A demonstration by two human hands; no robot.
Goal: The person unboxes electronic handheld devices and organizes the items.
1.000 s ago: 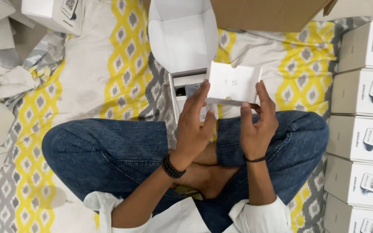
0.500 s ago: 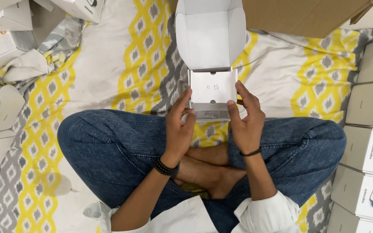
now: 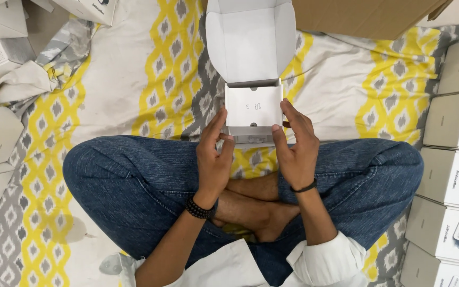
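Hands have come down from in front of the chest: the flat white card insert [image 3: 254, 109], held up and loose a second ago, now sits square in the mouth of the small open white cardboard box [image 3: 251, 58] on the yellow-and-grey patterned sheet [image 3: 150, 79], so it looks nearly seated. Left hand [image 3: 212, 159] has its fingers [image 3: 216, 125] loosely spread, tips touching the insert's left edge. Right hand [image 3: 296, 149] is likewise half open, thumb and fingertips pressing the right edge. Stacked closed white boxes [image 3: 452, 175] stand to the right.
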